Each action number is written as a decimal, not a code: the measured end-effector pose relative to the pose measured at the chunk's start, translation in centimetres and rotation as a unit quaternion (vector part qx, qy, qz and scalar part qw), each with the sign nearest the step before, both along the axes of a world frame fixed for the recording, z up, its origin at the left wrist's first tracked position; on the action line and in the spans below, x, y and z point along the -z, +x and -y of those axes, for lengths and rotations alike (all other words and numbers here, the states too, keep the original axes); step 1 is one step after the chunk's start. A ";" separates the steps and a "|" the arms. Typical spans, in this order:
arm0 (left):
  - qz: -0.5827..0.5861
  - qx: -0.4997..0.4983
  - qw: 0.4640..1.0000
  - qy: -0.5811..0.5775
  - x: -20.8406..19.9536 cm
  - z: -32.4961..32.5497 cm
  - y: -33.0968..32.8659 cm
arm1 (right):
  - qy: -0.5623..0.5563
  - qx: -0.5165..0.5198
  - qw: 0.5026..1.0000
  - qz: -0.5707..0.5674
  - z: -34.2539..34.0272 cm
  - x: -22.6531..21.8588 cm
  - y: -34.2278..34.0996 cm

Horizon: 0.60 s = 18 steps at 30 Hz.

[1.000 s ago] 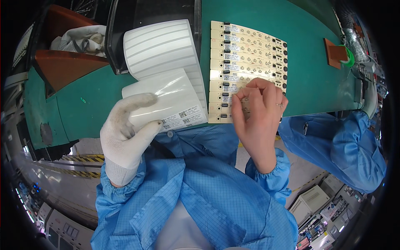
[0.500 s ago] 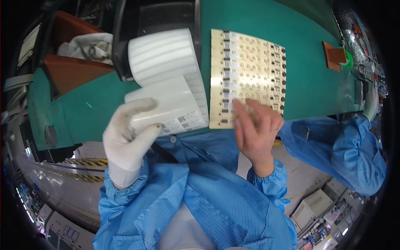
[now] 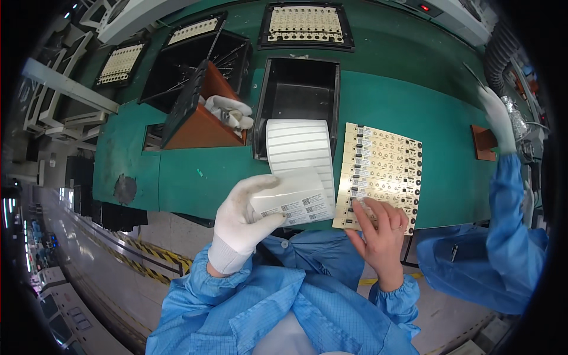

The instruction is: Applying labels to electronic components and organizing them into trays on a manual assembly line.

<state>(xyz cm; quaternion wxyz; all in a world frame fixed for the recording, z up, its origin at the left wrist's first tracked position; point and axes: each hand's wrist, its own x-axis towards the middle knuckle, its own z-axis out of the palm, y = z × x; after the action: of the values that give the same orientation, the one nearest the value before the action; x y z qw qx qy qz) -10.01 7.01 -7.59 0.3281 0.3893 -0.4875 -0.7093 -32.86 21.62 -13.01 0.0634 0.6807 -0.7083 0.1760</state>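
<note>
Left hand [image 3: 239,222], in a white glove, pinches the free end of the label strip [image 3: 293,201]: thumb on top, the other fingers curled under it, closed on the strip. The strip runs up and away from those fingers to the black label printer [image 3: 296,94] beyond it, lying flat across the green bench [image 3: 177,177].

Right hand [image 3: 381,234] is bare. Fingers are spread and lightly bent, tips resting on the near edge of the tan circuit board panel [image 3: 381,165]; index and middle tips touch the lowest row. Can't tell if a label is under them. Not gripping anything, hand is open.

The panel lies just right of the strip, nearly touching it, stretching away from the right fingertips toward the back of the bench. Small white labels show on several of its rows.

Up-left of the left thumb: an orange-brown bin [image 3: 204,127] with a bundled white glove [image 3: 234,112] on its edge. Well beyond both hands, black trays [image 3: 305,26] of more panels.

Far right, another person's gloved hand [image 3: 496,115] on a blue sleeve, raised, well apart from the right fingers.
</note>
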 end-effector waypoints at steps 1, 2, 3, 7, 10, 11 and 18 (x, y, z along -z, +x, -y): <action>0.011 0.003 1.000 -0.024 -0.3 0.1 -0.1 | 0.002 0.011 1.000 0.029 0.1 -0.6 -0.1; 0.025 0.002 0.999 -0.047 -0.5 0.1 -0.1 | 0.005 0.005 1.000 0.030 0.4 -0.8 -0.3; 0.045 -0.009 0.998 -0.050 -0.7 0.0 -0.1 | -0.015 -0.001 0.998 0.061 0.3 -1.0 -0.5; -0.011 0.005 0.998 -0.059 -0.4 0.2 0.5 | -0.090 0.007 0.976 0.199 0.6 -3.1 -0.1; 0.005 0.016 0.997 -0.072 -0.4 0.0 0.3 | -0.133 0.008 0.941 0.310 1.9 -3.9 1.3; 0.038 0.024 0.995 -0.095 -0.2 -0.1 0.2 | -0.133 -0.024 0.936 0.325 2.2 -4.2 1.7; 0.052 0.071 0.990 -0.106 -1.9 -0.5 0.0 | -0.135 -0.086 0.951 0.266 4.6 -5.7 2.1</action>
<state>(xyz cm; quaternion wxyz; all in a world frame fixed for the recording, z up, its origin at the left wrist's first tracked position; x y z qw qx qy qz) -10.02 7.52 -5.71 0.2904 0.3528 -0.6029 -0.6540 -30.72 17.03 -7.36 -0.0515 0.6525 -0.6079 0.4495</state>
